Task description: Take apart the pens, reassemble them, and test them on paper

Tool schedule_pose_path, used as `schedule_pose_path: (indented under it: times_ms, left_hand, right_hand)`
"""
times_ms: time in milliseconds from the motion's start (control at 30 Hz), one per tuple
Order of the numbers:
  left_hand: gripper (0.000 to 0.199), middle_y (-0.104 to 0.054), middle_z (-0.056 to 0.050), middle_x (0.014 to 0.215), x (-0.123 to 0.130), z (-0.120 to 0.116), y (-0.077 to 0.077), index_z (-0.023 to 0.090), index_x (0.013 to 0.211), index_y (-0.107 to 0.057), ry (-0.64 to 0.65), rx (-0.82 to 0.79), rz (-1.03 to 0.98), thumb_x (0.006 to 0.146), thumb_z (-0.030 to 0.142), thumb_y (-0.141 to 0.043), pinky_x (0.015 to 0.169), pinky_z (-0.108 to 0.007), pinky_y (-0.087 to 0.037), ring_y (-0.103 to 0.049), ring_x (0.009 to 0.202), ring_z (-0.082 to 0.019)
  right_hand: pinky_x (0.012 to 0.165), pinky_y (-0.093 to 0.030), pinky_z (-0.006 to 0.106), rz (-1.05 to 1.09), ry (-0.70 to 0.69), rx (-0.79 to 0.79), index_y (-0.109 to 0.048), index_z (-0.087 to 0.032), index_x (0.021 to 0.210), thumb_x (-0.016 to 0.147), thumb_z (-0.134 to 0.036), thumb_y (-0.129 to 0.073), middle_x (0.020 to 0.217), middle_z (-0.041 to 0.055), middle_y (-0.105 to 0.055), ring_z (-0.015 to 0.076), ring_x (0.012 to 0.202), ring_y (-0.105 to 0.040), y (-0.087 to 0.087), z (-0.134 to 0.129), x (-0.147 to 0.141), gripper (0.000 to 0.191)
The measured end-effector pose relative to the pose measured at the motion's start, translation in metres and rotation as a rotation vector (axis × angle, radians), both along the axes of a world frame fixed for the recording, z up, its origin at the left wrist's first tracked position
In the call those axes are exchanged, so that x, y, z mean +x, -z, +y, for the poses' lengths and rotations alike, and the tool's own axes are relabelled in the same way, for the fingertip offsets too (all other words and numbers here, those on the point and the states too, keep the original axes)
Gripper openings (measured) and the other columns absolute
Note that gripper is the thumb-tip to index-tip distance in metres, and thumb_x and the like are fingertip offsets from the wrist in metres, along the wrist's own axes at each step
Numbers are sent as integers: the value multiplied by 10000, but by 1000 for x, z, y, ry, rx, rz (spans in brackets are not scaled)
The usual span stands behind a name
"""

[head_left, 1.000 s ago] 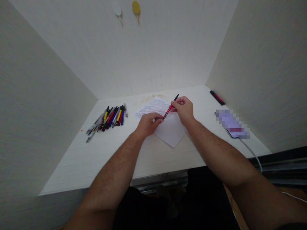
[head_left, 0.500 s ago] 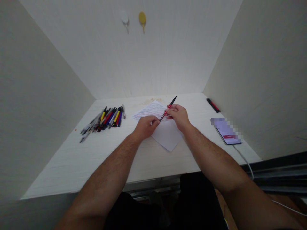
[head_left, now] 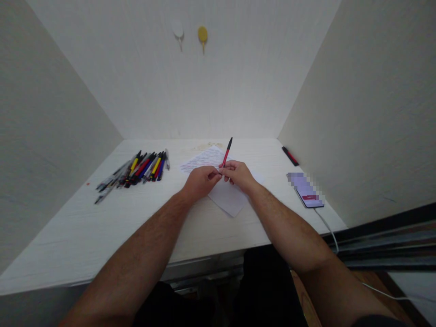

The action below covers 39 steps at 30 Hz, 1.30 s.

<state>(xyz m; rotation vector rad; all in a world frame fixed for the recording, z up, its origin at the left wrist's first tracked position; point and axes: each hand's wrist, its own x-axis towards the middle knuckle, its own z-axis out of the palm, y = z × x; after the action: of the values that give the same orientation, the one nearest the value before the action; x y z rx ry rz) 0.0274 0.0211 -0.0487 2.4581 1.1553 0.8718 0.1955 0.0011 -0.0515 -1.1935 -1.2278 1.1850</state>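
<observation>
A red pen with a black end (head_left: pixel 227 152) stands tilted up over the paper, its black end pointing away from me. My right hand (head_left: pixel 238 175) pinches the pen low on its barrel. My left hand (head_left: pixel 202 180) is closed with thumb and forefinger pressed together at the pen's lower end; the fingers hide that tip. Beneath both hands lies a sheet of paper (head_left: pixel 228 203), blank on its near part. Rows of handwriting cover the far part of the paper (head_left: pixel 202 159).
To the left lies a pile of pens (head_left: pixel 136 170) in several colours. Against the right wall are a black and red pen (head_left: pixel 290 156) and a phone (head_left: pixel 308 193) with a white cable (head_left: pixel 329 227). A yellow hook (head_left: pixel 202 34) and a white hook (head_left: pixel 178 32) hang on the back wall.
My right hand has slid down the pen toward my left hand, and the pen stands steeper. The whole view has shifted, so things on the table appear further left.
</observation>
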Motion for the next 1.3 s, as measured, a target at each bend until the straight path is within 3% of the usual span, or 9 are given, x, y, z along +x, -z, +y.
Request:
schedule_pose_path:
  times_ms: [300, 467, 567, 667, 800, 933, 1000, 1133, 1300]
  left_hand:
    - [214, -679, -35, 723, 3, -3, 1, 175, 753, -671, -41, 51, 46, 833, 340, -563, 636, -269, -390, -580, 684, -158]
    - [214, -683, -31, 747, 4, -5, 1, 174, 783, -672, -57, 14, -38, 823, 368, -591, 656, -273, -403, -593, 711, -161]
    - [260, -697, -26, 802, 4, -5, 1, 182, 914, -692, -21, -25, -36, 801, 410, -637, 682, -281, -416, -608, 751, -170]
    - [268, -707, -26, 849, 3, -5, 2, 186, 973, -690, -2, -30, 48, 804, 388, -637, 703, -294, -418, -611, 775, -178]
    - [226, -711, -33, 884, 3, -7, 1, 181, 962, -690, 2, -38, 159, 827, 340, -601, 719, -302, -418, -611, 798, -183]
    - [222, -705, -33, 880, 3, -8, -1, 183, 960, -686, -1, -38, 213, 831, 338, -593, 722, -306, -418, -610, 812, -188]
    - [221, -702, -32, 878, 3, -8, 0, 187, 962, -683, -3, -31, 226, 834, 340, -588, 721, -307, -415, -608, 811, -188]
    - [216, -701, -34, 876, 3, -7, 3, 193, 961, -680, -8, -30, 249, 841, 341, -578, 706, -306, -406, -604, 796, -185]
    - [214, -701, -31, 871, 3, -6, 6, 197, 964, -675, -15, -28, 261, 845, 348, -580, 710, -306, -406, -607, 792, -182]
  right_hand:
    - [359, -320, 183, 23, 31, -28, -663, -142, 779, 644, -318, -752, 574, -23, -617, 70, 461, -492, 0, -4, -9, 238]
    - [364, -325, 180, 89, 186, -72, -558, -175, 779, 595, -218, -776, 514, -64, -578, 74, 431, -492, -11, -8, -16, 289]
    - [365, -337, 179, 26, 295, -79, -544, -173, 737, 621, -209, -764, 562, -46, -603, 80, 458, -527, -18, -6, -8, 251]
    - [372, -347, 173, -160, 429, -76, -586, -158, 745, 652, -204, -739, 595, -24, -627, 84, 481, -545, -23, 4, 25, 185]
    - [445, -413, 182, -579, 656, -118, -670, -142, 803, 684, -229, -710, 699, 26, -695, 101, 544, -592, -23, 20, 108, 153]
    - [649, -505, 232, -1183, 760, -279, -726, -177, 943, 737, -252, -666, 919, 71, -745, 183, 820, -695, -23, 24, 190, 227]
    - [729, -518, 278, -1253, 755, -341, -734, -146, 939, 709, -207, -680, 989, 133, -737, 248, 942, -692, -22, 22, 215, 244]
    - [797, -526, 335, -1453, 674, -494, -709, -74, 1012, 727, -195, -664, 1072, 222, -697, 307, 1032, -670, -19, 21, 235, 313]
    - [838, -530, 366, -1581, 611, -525, -693, -71, 1083, 762, -201, -647, 1106, 242, -678, 323, 1067, -658, -19, 29, 234, 350]
